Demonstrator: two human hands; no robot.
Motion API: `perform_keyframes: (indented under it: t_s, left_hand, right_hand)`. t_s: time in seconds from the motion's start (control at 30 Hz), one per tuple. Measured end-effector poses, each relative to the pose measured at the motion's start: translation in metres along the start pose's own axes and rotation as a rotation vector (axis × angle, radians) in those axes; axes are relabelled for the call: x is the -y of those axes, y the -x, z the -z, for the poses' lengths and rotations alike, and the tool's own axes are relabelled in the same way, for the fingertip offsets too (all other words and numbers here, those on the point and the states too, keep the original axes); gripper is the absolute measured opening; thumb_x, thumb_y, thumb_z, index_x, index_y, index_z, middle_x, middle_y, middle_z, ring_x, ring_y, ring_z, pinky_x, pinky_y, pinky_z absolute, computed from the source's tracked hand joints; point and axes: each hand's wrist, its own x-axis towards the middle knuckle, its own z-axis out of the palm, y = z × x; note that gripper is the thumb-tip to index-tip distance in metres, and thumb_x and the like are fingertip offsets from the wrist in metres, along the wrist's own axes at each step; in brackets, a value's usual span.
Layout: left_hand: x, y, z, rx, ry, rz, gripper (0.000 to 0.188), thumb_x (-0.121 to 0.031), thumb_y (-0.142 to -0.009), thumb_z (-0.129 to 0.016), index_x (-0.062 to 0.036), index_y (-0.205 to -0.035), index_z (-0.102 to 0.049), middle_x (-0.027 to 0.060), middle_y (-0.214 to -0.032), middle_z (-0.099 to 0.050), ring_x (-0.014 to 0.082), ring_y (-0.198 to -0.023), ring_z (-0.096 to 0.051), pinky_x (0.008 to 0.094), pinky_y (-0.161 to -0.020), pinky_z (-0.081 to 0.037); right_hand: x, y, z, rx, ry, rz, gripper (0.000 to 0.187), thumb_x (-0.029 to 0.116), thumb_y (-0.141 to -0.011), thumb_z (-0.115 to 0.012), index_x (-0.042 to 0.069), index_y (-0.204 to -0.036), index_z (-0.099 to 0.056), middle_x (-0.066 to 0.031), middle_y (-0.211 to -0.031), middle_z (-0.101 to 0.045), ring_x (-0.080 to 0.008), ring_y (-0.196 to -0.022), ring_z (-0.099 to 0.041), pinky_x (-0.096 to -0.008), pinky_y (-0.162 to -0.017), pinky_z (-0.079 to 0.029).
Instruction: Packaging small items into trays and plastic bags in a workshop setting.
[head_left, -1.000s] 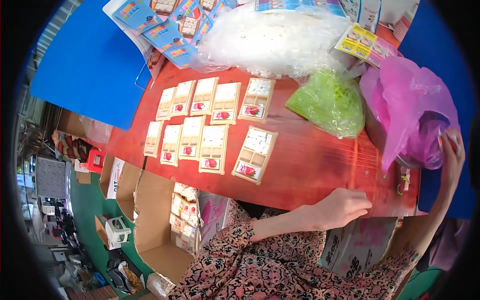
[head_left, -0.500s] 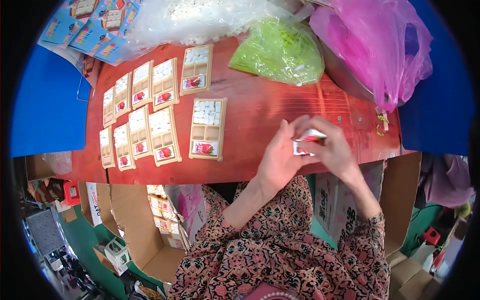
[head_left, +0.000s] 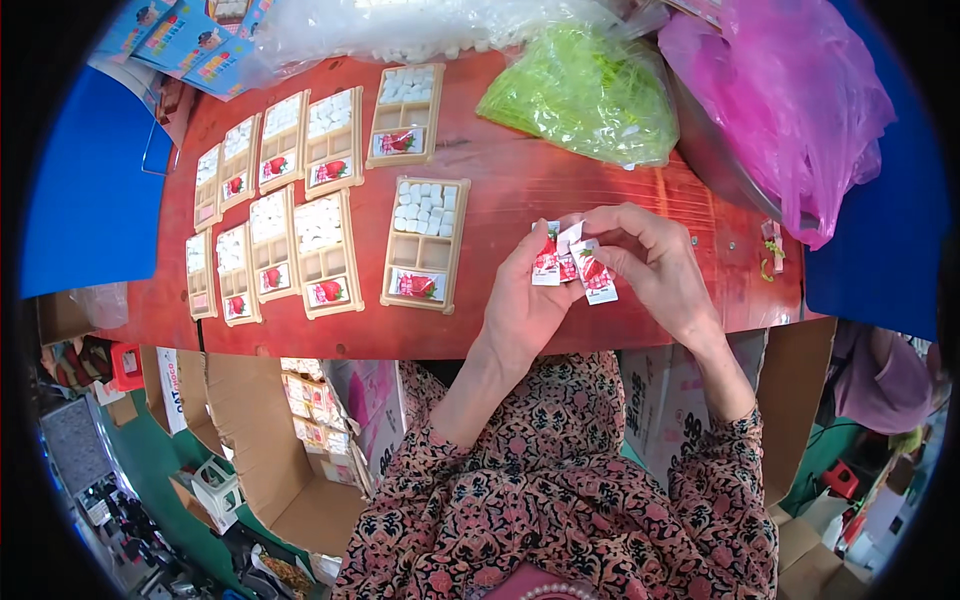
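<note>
Small white sachets with red strawberry pictures are in both hands above the near edge of the table. My left hand (head_left: 522, 305) keeps a few of them between thumb and fingers, one sachet (head_left: 546, 258) showing flat beside the thumb. My right hand (head_left: 668, 278) pinches another sachet (head_left: 597, 276) by thumb and fingers, fanned out from the rest. Left of my hands lies the nearest beige compartment tray (head_left: 424, 305), with white marshmallow-like pieces (head_left: 425, 208) at its far end, bare middle compartments and a strawberry sachet (head_left: 417, 285) at its near end.
Several similar filled trays (head_left: 322, 255) stand in two rows on the red table (head_left: 480, 330). Farther back are a clear bag (head_left: 350, 30) of white pieces, a bag of green strips (head_left: 585, 100) and a pink plastic bag (head_left: 780, 100). Blue printed packs (head_left: 180, 45) lie far left.
My hands have parted slightly, and the sachets, bunched and mostly covered before, are now spread and face up. The whole view has shifted a little, moving the trays up in the picture.
</note>
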Motion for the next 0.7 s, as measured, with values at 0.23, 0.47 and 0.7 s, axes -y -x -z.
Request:
perform_keyframes:
  t_s: [0.23, 0.47, 0.7]
  left_hand:
    - [-0.004, 0.003, -0.007, -0.054, -0.031, -0.049, 0.035, -0.025, -0.094, -0.04, -0.0006, -0.116, -0.049, 0.0113, -0.11, -0.057, 0.0222, -0.101, -0.056, 0.0416, -0.09, -0.045]
    - [-0.009, 0.012, 0.008, -0.051, -0.038, -0.08, 0.032, -0.019, -0.092, -0.045, 0.0017, -0.116, -0.05, 0.0126, -0.111, -0.056, 0.0242, -0.107, -0.054, 0.0418, -0.092, -0.043]
    - [-0.024, 0.027, -0.003, -0.113, -0.105, -0.113, 0.023, -0.01, -0.089, -0.047, 0.002, -0.107, -0.055, 0.0136, -0.104, -0.059, 0.0247, -0.101, -0.057, 0.0431, -0.088, -0.048]
  right_hand:
    - [0.0, -0.003, -0.006, -0.101, 0.04, 0.023, 0.025, -0.004, -0.074, -0.062, -0.002, -0.099, -0.058, -0.0106, -0.088, -0.058, -0.0203, -0.08, -0.06, -0.0307, -0.068, -0.048]
    - [0.006, -0.009, -0.008, 0.062, 0.51, 0.18, 0.023, 0.004, -0.068, -0.068, -0.001, -0.089, -0.059, -0.0083, -0.082, -0.05, -0.0213, -0.078, -0.051, -0.0348, -0.067, -0.042]
    - [0.009, -0.022, 0.003, 0.162, -0.112, -0.194, 0.015, 0.006, -0.074, -0.068, 0.002, -0.074, -0.054, 0.0009, -0.07, -0.053, -0.0082, -0.064, -0.05, -0.0229, -0.056, -0.038]
